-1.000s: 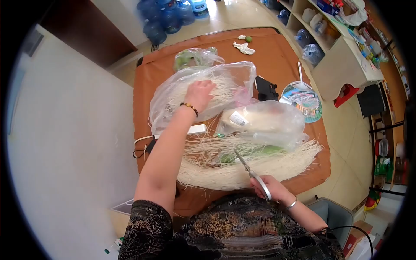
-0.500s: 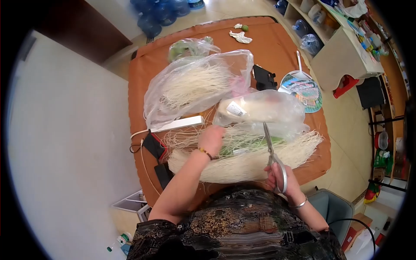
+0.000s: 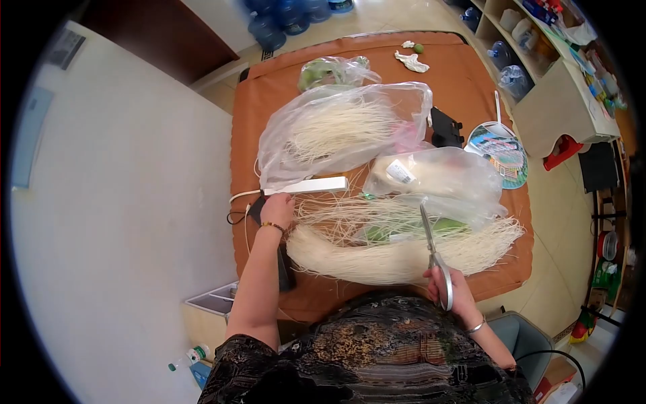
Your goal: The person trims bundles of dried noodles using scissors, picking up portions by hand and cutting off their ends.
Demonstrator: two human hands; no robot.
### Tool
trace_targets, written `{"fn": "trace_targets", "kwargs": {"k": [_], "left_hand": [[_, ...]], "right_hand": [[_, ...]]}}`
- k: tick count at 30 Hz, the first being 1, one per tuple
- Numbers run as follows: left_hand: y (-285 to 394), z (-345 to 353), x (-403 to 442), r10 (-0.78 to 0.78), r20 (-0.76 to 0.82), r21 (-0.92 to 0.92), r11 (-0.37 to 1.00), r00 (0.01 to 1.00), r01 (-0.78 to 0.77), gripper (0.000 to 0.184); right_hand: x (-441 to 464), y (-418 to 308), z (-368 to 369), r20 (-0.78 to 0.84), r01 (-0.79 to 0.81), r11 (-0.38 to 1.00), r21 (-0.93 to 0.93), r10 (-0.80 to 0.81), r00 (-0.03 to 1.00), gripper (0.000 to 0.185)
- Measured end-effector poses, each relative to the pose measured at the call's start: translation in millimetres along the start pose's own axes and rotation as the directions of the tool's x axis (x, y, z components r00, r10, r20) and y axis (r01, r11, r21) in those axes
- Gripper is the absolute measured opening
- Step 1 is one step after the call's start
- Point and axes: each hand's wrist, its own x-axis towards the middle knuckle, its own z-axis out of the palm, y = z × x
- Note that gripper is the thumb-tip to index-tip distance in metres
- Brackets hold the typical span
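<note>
My right hand (image 3: 455, 289) holds a pair of metal scissors (image 3: 431, 246), blades pointing up and away over the strands. Curled at the left end of the loose pale noodle strands (image 3: 330, 215) is my left hand (image 3: 277, 210), close to the white power strip (image 3: 306, 186); whatever its fingers hold is hidden. A thick bundle of dried noodles (image 3: 350, 259) lies along the near side of the table. Green-printed plastic packaging (image 3: 383, 233) shows beneath the loose strands.
Behind lie a clear bag of noodles (image 3: 343, 128), a labelled plastic package (image 3: 437, 175) and a bag of green produce (image 3: 330, 73). A black box-like item (image 3: 445, 128) and a round fan (image 3: 498, 151) sit to the right on the brown table (image 3: 323, 303).
My left hand has moved left from the middle of the strands to their left end. The scissors stay in my right hand. The view has shifted slightly.
</note>
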Motion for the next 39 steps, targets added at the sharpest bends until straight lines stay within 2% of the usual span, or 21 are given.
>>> {"fn": "trace_targets", "kwargs": {"k": [3,5,6,10,11,13,14,15,17,18,21,23,26,27,28,29,31,33,36,37,39], "left_hand": [[5,13,4,0.023,-0.007,-0.037,0.999,1.000,-0.023,0.029],[14,17,4,-0.094,0.086,0.093,0.992,0.992,0.086,0.039],[15,21,-1,-0.041,0.063,0.101,0.994,0.997,0.035,0.050],[19,35,-16,-0.018,-0.116,0.164,0.986,0.993,0.037,0.056],[20,36,-15,-0.019,-0.110,0.166,0.985,0.994,0.038,0.056],[33,21,-10,-0.124,0.075,0.213,0.971,0.989,0.106,0.061],[29,25,-7,-0.116,0.059,0.196,0.975,0.991,0.103,0.047],[23,29,-3,-0.112,0.053,0.193,0.976,0.992,0.099,0.047],[10,36,1,-0.038,0.074,0.079,0.996,0.997,0.033,0.026],[11,31,-4,-0.002,0.000,0.021,1.000,1.000,0.002,0.015],[8,9,-8,0.105,0.025,-0.160,0.982,0.994,-0.099,0.019],[15,-13,-18,0.077,0.064,-0.236,0.970,0.995,-0.060,0.020],[17,-35,-26,0.178,0.120,-0.378,0.918,0.977,-0.121,0.026],[15,-38,-27,0.178,0.114,-0.378,0.918,0.977,-0.123,0.026],[12,-43,-27,0.212,0.141,-0.583,0.807,0.967,-0.092,0.026],[10,-46,-28,0.253,0.165,-0.755,0.654,0.953,-0.043,0.027],[14,-60,-35,0.236,0.203,-0.792,0.611,0.950,0.017,0.028],[16,-67,-40,0.236,0.261,-0.884,0.447,0.936,0.134,0.026],[20,-74,-47,0.261,0.281,-0.888,0.436,0.924,0.148,0.031],[22,-76,-50,0.260,0.276,-0.889,0.435,0.925,0.143,0.031],[29,-80,-60,0.258,0.122,-0.858,0.513,0.959,-0.029,0.035]], "right_hand": [[1,-6,4,0.026,-0.007,0.999,-0.035,0.008,1.000,0.035],[1,-9,6,0.034,-0.006,0.998,-0.069,0.009,0.999,0.035],[1,-10,6,0.044,0.002,0.996,-0.091,0.002,0.999,0.035],[2,-1,7,0.033,-0.018,0.995,-0.094,0.022,0.999,0.034],[2,1,8,0.033,-0.025,0.995,-0.092,0.028,0.999,0.034],[3,0,9,0.041,0.001,0.992,-0.128,0.005,0.999,0.033],[3,0,10,0.040,0.006,0.992,-0.129,-0.001,0.999,0.033],[3,-1,11,0.046,0.001,0.996,-0.093,0.004,0.999,0.032],[3,-1,10,0.051,-0.003,0.998,-0.056,0.006,0.999,0.031],[3,-1,10,0.051,-0.011,0.999,-0.043,0.013,0.999,0.030],[0,-5,7,0.070,-0.030,0.998,-0.058,0.034,0.997,0.028],[-1,-5,5,0.097,-0.040,0.995,-0.091,0.049,0.994,0.029],[3,-6,6,0.189,0.033,0.966,-0.255,0.016,0.982,0.032],[6,-6,7,0.266,0.170,0.924,-0.341,-0.079,0.961,0.035],[7,-8,9,0.351,0.311,0.856,-0.414,-0.166,0.921,0.039],[9,-13,13,0.353,0.316,0.853,-0.415,-0.169,0.920,0.039],[14,-26,24,0.475,0.417,0.782,-0.463,-0.178,0.862,0.048],[23,-28,35,0.498,0.405,0.759,-0.510,-0.123,0.858,0.059],[34,-51,64,0.519,0.400,0.694,-0.599,-0.043,0.853,0.064],[40,-53,71,0.521,0.404,0.691,-0.599,-0.047,0.852,0.064],[59,-51,82,0.568,0.430,0.724,-0.539,-0.065,0.821,0.063]]}}
